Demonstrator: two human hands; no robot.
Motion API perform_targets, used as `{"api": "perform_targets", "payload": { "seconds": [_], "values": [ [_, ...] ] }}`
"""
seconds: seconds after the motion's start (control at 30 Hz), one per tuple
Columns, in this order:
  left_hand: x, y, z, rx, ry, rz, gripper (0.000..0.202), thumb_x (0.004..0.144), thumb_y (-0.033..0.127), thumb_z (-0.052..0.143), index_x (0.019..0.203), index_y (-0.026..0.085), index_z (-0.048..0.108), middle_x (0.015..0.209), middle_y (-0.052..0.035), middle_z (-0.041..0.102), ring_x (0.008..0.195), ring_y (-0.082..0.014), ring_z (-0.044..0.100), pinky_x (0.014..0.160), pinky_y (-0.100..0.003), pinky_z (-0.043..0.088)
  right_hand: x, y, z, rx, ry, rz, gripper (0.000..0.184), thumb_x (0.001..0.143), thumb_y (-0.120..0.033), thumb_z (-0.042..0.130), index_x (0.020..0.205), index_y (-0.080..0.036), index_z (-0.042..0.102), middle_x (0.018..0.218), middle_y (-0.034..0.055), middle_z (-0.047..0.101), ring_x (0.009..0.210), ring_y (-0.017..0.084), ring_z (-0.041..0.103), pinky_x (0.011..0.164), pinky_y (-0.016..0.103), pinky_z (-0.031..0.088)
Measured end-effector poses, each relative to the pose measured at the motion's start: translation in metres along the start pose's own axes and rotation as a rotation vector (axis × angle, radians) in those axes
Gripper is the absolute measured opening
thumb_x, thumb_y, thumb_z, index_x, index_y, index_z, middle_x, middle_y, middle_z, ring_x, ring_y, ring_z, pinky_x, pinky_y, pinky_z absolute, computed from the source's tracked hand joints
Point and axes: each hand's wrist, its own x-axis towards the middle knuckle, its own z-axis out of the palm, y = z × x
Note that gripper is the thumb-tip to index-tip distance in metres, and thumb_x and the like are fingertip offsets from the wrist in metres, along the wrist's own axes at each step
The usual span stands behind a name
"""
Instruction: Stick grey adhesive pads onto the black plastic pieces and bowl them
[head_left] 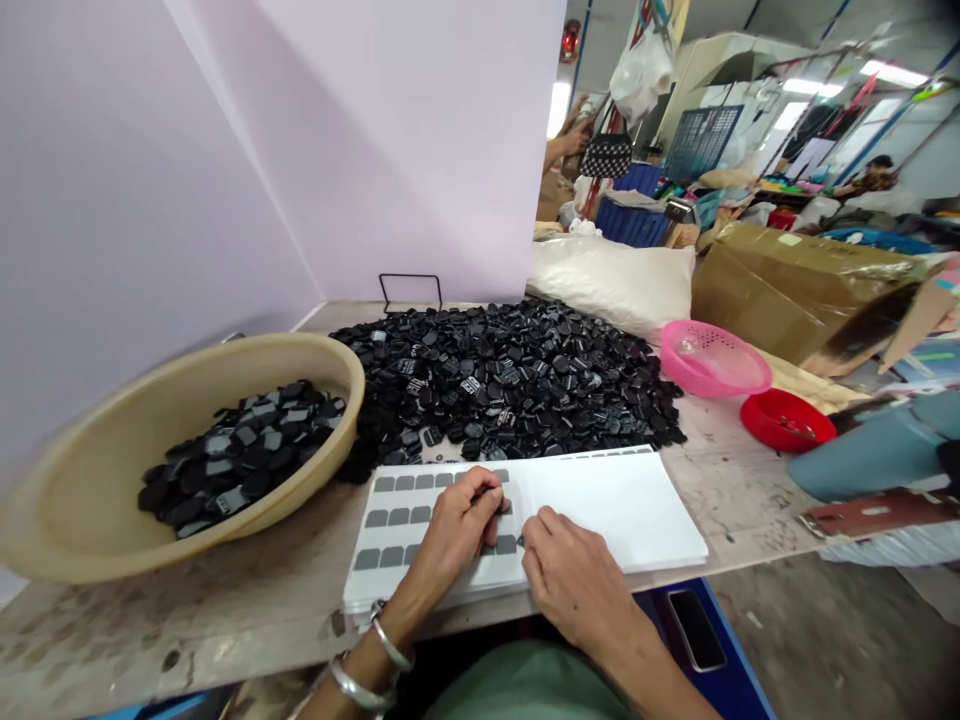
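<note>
A white sheet (615, 500) with rows of grey rectangular stickers lies on the table in front of me. My left hand (456, 530) rests on the sheet with its fingers curled and pressed together over the sticker rows. My right hand (571, 580) lies beside it, fingertips pinched at a grey sticker (507, 545) near the sheet's middle. What the left fingers hold is hidden. Behind the sheet spreads a large heap of small black plastic pieces (510, 375).
A tan basin (97, 540) at the left holds more black pieces, some with grey stickers. A pink basket (714, 358) and a red bowl (786, 420) stand at the right. Cardboard boxes (795, 285) and a white sack (611, 280) lie beyond. A white partition (225, 150) stands behind.
</note>
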Motion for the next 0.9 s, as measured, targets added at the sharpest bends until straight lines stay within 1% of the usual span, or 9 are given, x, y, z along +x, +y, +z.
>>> {"api": "perform_targets", "payload": {
  "seconds": [0.3, 0.4, 0.5, 0.57, 0.6, 0.7, 0.77, 0.83, 0.9],
  "values": [
    [-0.003, -0.003, 0.001, -0.046, 0.026, 0.008, 0.020, 0.085, 0.035, 0.049, 0.080, 0.018, 0.058, 0.048, 0.0043, 0.052, 0.037, -0.0075, 0.039, 0.040, -0.019, 0.028, -0.001, -0.003, 0.016, 0.021, 0.095, -0.058, 0.012, 0.089, -0.017, 0.042, 0.081, -0.022, 0.050, 0.077, 0.0019, 0.057, 0.071, 0.019, 0.058, 0.058, 0.028, 0.035],
    [-0.005, -0.002, 0.004, -0.135, 0.010, -0.010, 0.017, 0.082, 0.033, 0.053, 0.083, 0.017, 0.057, 0.053, 0.0032, 0.055, 0.036, -0.0068, 0.039, 0.038, -0.018, 0.026, -0.003, 0.004, 0.018, 0.272, 0.156, -0.089, 0.018, 0.091, -0.022, 0.039, 0.076, -0.022, 0.049, 0.072, 0.0001, 0.056, 0.065, 0.016, 0.057, 0.059, 0.026, 0.038],
    [-0.008, 0.010, -0.008, -0.180, 0.024, -0.019, 0.016, 0.080, 0.033, 0.055, 0.083, 0.017, 0.055, 0.060, 0.0011, 0.059, 0.036, -0.0066, 0.042, 0.036, -0.018, 0.026, -0.005, 0.015, 0.016, 0.625, 0.177, -0.045, 0.024, 0.093, -0.034, 0.040, 0.075, -0.022, 0.050, 0.067, -0.0022, 0.053, 0.059, 0.014, 0.053, 0.057, 0.023, 0.040],
    [-0.014, 0.026, -0.030, -0.143, 0.129, 0.028, 0.018, 0.081, 0.034, 0.054, 0.083, 0.017, 0.055, 0.064, 0.0006, 0.060, 0.040, -0.0070, 0.045, 0.039, -0.018, 0.029, -0.007, 0.022, 0.014, 0.746, 0.174, 0.026, 0.028, 0.092, -0.041, 0.042, 0.076, -0.022, 0.054, 0.065, -0.0019, 0.052, 0.057, 0.014, 0.050, 0.054, 0.023, 0.040],
    [-0.016, 0.036, -0.045, -0.091, 0.228, 0.080, 0.018, 0.083, 0.035, 0.053, 0.084, 0.017, 0.055, 0.066, 0.0002, 0.060, 0.044, -0.0076, 0.047, 0.042, -0.018, 0.032, -0.008, 0.024, 0.013, 0.776, 0.172, 0.066, 0.029, 0.092, -0.043, 0.043, 0.077, -0.022, 0.056, 0.065, -0.0016, 0.052, 0.057, 0.014, 0.049, 0.053, 0.023, 0.040],
    [-0.019, 0.065, -0.100, 0.269, 0.606, 0.275, 0.023, 0.089, 0.038, 0.046, 0.095, 0.019, 0.058, 0.081, -0.0036, 0.066, 0.057, -0.0124, 0.054, 0.055, -0.025, 0.044, -0.011, 0.028, 0.013, 0.822, 0.172, 0.151, 0.029, 0.089, -0.046, 0.047, 0.079, -0.022, 0.060, 0.068, -0.0006, 0.056, 0.059, 0.015, 0.050, 0.053, 0.023, 0.041],
    [-0.016, 0.080, -0.131, 0.610, 0.819, 0.306, 0.028, 0.090, 0.036, 0.043, 0.104, 0.017, 0.059, 0.096, -0.0094, 0.067, 0.080, -0.0213, 0.061, 0.077, -0.036, 0.048, -0.010, 0.029, 0.015, 0.831, 0.177, 0.159, 0.028, 0.088, -0.046, 0.049, 0.080, -0.022, 0.061, 0.071, 0.0000, 0.058, 0.062, 0.016, 0.052, 0.055, 0.022, 0.042],
    [-0.014, 0.089, -0.148, 0.855, 0.941, 0.364, 0.037, 0.088, 0.034, 0.047, 0.116, 0.011, 0.056, 0.119, -0.0173, 0.061, 0.113, -0.0310, 0.053, 0.099, -0.047, 0.037, -0.009, 0.030, 0.017, 0.830, 0.160, 0.136, 0.027, 0.088, -0.046, 0.050, 0.081, -0.022, 0.061, 0.071, 0.0001, 0.060, 0.064, 0.016, 0.055, 0.056, 0.021, 0.044],
    [-0.019, 0.089, -0.147, 0.900, 0.985, 0.431, 0.045, 0.088, 0.035, 0.047, 0.124, 0.009, 0.051, 0.132, -0.0188, 0.052, 0.127, -0.0319, 0.042, 0.107, -0.048, 0.030, -0.008, 0.032, 0.018, 0.829, 0.138, 0.123, 0.026, 0.087, -0.046, 0.051, 0.080, -0.023, 0.061, 0.070, -0.0005, 0.061, 0.062, 0.016, 0.056, 0.057, 0.021, 0.045]
  ]
}}
